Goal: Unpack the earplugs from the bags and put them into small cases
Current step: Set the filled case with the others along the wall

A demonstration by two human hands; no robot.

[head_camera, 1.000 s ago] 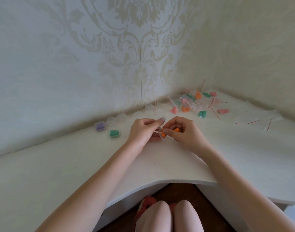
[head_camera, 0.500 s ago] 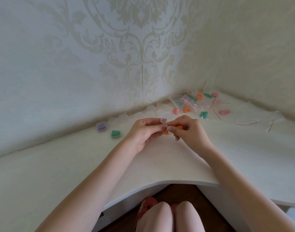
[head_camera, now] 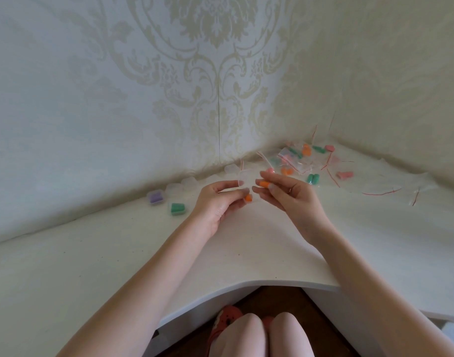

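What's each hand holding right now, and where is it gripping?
The right hand pinches an orange earplug at one end. The left hand holds another orange earplug at its fingertips, apparently inside a clear bag.

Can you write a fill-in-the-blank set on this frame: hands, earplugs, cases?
1. The right hand pinches an earplug coloured ____.
2. The left hand holds a second orange earplug in a clear ____.
3. Beside the purple-filled case lies a case filled with ____ earplugs.

Missing: orange; bag; green
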